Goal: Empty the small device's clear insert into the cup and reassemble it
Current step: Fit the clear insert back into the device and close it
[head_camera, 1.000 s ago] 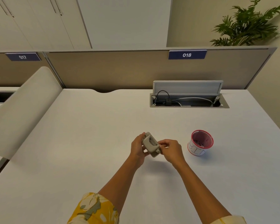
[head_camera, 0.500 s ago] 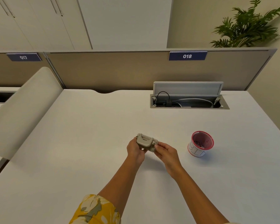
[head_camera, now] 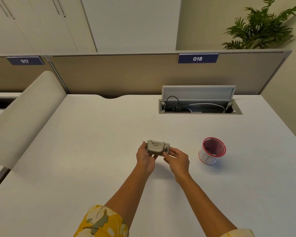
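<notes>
Device (head_camera: 157, 147) sits between your two hands, held a little above the white tabletop (head_camera: 99, 151) toward its middle, well clear of every edge. Your left hand (head_camera: 146, 157) wraps its left end, fingers curled closed around the body from below and behind. Your right hand (head_camera: 177, 159) pinches the right end, thumb and fingertips closed on that side. Both grips are on the device itself; you hold nothing else.

The grey body lies with its long axis running left to right, roughly parallel to the far edge of the tabletop, and its broad face is turned up toward you. I cannot tell whether the clear insert is seated inside; nothing clear shows apart from the body.

The cup (head_camera: 213, 150) stands upright to the right of your hands, near but not touching, about level with them and well in from the tabletop's right edge. Dark bits lie in its bottom, so I judge the emptying is likely done and you are at the reassembly step, though that is only a reading.

Your right hand is the nearer one to the cup. If anything more must go in, swing the device's right end toward the cup's rim and let the left hand steady the other end.
</notes>
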Tool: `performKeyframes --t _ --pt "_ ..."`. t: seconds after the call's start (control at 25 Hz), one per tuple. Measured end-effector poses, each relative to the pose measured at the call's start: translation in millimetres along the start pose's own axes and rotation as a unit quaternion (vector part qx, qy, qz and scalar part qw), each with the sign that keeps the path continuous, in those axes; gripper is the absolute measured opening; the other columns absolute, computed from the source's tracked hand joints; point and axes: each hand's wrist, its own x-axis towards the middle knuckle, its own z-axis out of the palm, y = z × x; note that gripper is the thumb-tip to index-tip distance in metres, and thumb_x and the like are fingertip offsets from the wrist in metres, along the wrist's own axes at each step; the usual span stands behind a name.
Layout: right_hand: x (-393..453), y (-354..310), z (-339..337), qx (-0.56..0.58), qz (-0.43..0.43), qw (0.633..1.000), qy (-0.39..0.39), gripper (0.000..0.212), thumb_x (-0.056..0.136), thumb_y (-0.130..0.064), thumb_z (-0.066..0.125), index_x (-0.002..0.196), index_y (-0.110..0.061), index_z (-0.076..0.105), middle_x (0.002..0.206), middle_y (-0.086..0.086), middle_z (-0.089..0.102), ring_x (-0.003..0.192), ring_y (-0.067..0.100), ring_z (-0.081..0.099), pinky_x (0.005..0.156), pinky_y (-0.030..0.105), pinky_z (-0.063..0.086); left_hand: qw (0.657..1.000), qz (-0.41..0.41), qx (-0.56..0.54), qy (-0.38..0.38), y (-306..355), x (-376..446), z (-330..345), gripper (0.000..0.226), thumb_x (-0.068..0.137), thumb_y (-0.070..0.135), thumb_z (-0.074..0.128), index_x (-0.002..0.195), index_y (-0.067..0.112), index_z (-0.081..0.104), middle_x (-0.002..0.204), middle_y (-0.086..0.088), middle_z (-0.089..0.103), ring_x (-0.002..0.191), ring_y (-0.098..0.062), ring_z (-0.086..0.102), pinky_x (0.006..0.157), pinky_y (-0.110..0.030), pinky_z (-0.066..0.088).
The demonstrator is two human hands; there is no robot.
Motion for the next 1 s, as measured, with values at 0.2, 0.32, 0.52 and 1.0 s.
performKeyframes --t 0.2,0.32,0.52,1.0 --pt "3 2 -4 0.004 0.01 1.0 -0.005 0.043 0.082 -0.009 0.076 0.124 -0.017 0.066 0.102 -0.002 0.068 0.09 0.017 0.068 0.068 0.017 0.057 0.998 0.016 0.055 -0.015 -2 0 -2 0.032 0.093 0.02 0.066 0.12 0.004 0.061 0.12 -0.02 0.066 0.102 -0.031 0.065 0.082 -0.04 0.052" --pt "12 -2 -12 0.004 0.027 0.999 -0.028 0.038 0.086 -0.015 0.073 0.123 -0.018 0.067 0.101 -0.003 0.071 0.089 0.014 0.068 0.079 0.025 0.058 0.994 0.014 0.107 -0.017 1 0 -8 0.036 0.087 0.014 0.072 0.119 0.0 0.065 0.117 -0.021 0.07 0.099 -0.031 0.068 0.075 -0.036 0.055" --pt "15 -1 -18 0.11 0.05 0.992 -0.036 0.034 0.087 -0.014 0.072 0.12 -0.01 0.068 0.107 0.002 0.073 0.099 0.015 0.068 0.086 0.029 0.056 0.994 -0.025 0.101 -0.041 4 -3 -8 0.03 0.093 0.013 0.066 0.118 -0.002 0.062 0.119 -0.023 0.067 0.103 -0.032 0.068 0.079 -0.035 0.057" --pt "15 6 -8 -0.001 0.055 0.998 0.017 0.044 0.079 0.0 0.074 0.12 -0.013 0.065 0.105 0.004 0.071 0.094 0.022 0.067 0.089 0.04 0.058 0.981 -0.003 0.174 -0.09 -5 -6 -9 0.031 0.1 0.012 0.056 0.124 -0.006 0.062 0.126 -0.024 0.067 0.116 -0.035 0.065 0.089 -0.036 0.057"
